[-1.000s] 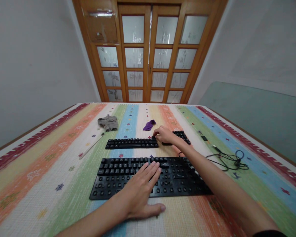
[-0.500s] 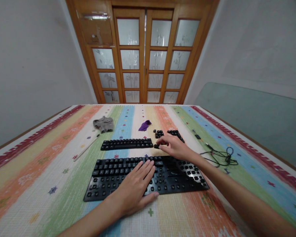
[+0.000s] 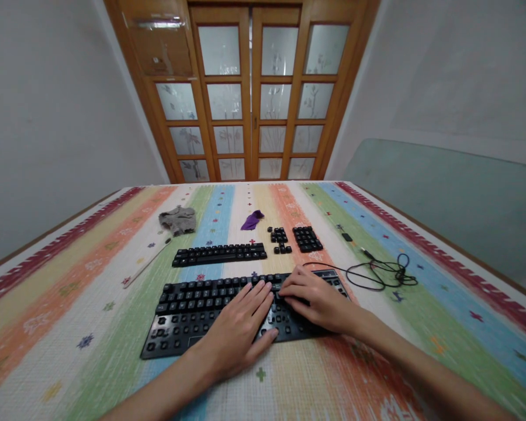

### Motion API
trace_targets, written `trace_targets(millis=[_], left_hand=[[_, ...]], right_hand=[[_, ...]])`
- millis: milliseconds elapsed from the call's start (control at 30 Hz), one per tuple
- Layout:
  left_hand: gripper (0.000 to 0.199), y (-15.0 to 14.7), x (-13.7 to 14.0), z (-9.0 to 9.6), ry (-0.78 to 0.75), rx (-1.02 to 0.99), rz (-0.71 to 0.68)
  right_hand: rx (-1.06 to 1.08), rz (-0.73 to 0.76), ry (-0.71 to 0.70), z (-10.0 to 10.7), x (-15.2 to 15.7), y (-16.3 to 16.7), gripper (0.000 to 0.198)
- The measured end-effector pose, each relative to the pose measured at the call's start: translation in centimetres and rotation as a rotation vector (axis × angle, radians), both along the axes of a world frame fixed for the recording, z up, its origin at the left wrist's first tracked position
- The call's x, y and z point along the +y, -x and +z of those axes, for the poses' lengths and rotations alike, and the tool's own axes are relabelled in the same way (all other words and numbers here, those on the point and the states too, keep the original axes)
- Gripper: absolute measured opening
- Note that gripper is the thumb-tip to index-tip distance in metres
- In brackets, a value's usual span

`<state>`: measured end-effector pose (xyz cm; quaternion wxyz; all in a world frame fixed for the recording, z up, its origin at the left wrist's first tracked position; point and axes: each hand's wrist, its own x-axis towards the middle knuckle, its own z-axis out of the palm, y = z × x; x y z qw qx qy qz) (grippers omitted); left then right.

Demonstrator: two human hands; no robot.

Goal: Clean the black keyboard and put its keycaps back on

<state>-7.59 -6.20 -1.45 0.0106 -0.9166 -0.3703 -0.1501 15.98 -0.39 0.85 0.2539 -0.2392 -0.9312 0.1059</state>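
Observation:
A black keyboard point(image 3: 170, 336) lies across the near part of the table. Keycaps cover its upper rows, while the lower rows show bare switches. My left hand point(image 3: 241, 321) rests flat on its middle, fingers stretched out and thumb apart. Right of it, my right hand point(image 3: 313, 298) is bent over the keyboard, thumb and fingers pinched at the end of a keycap row. What they pinch looks like a small black keycap, mostly hidden by the fingers. Loose keycaps stand behind the keyboard: a long block point(image 3: 219, 254), a small cluster point(image 3: 279, 235) and a number-pad block point(image 3: 307, 239).
A coiled black cable point(image 3: 383, 273) lies to the right, near a small black piece point(image 3: 346, 237). At the back are a grey cloth point(image 3: 178, 220) and a purple cloth point(image 3: 252, 220). A thin brush point(image 3: 146, 263) lies on the left of the striped tablecloth point(image 3: 114, 345).
My right hand has come back from the loose keycaps to the keyboard, its fingers now closed together. My left hand stays flat in place. The view has shifted slightly.

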Motion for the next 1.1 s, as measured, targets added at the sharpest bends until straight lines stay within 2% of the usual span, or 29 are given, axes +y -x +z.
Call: trace_targets(millis=[200,367,500,867,1100], left_hand=[[0.057,-0.1,0.1,-0.2,-0.035,0.025,0.002],[0.056,-0.2,0.1,-0.1,-0.043,0.030,-0.008],[0.059,-0.4,0.0,-0.3,-0.066,0.048,-0.012],[0.064,-1.0,0.0,-1.1,-0.185,0.035,-0.001],[0.067,-1.3,-0.1,-1.5,-0.193,0.039,0.010]], right_hand=[[0.004,0.001,-0.135,-0.6,-0.4,0.4,0.022],[-0.118,-0.062,-0.230,-1.0,-1.1,0.6,0.021],[-0.197,-0.050,-0.291,-1.4,-1.6,1.0,0.018],[-0.248,-0.098,-0.272,-1.2,-2.0,2.1,0.013],[-0.228,-0.111,-0.325,-2.2,-2.1,2.3,0.011]])
